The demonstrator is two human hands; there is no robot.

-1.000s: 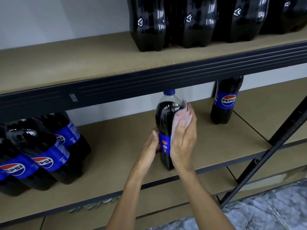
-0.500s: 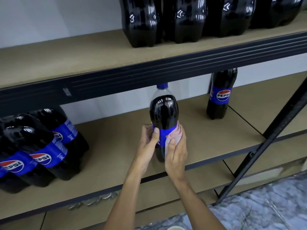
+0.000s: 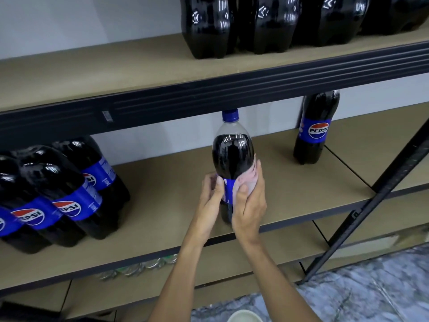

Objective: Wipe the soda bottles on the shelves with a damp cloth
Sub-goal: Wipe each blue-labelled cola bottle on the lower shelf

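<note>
- The held bottle (image 3: 232, 156) stands upright near the front edge of the middle shelf (image 3: 162, 182), with its blue cap just below the dark beam of the upper shelf (image 3: 116, 66).
- A pale pink cloth (image 3: 247, 180) is pressed against the bottle's right flank, at the top of the blue label.
- The cloth is clamped to the bottle by the right hand (image 3: 249, 205), whose fingers are curled round the side and whose thumb lies across the front.
- The bottle is gripped from the other side by the left hand (image 3: 210, 198), with the thumb laid on the label.
- The step in hand is judged to be the wiping of this bottle's midsection; neck, shoulder and base are not covered by the cloth.
- The next move likely calls for the cloth to be drawn along the body while the bottle is braced or turned by the left hand, so that it is not tipped off the edge.
- Further out, a lone bottle (image 3: 315, 129) is seen at the back right of the same shelf, a group of bottles (image 3: 58, 187) at the left, and a row of bottles (image 3: 267, 22) on the shelf above.
- A pale round rim (image 3: 243, 317) at the bottom edge may be a bowl, but too little is shown to tell.
</note>
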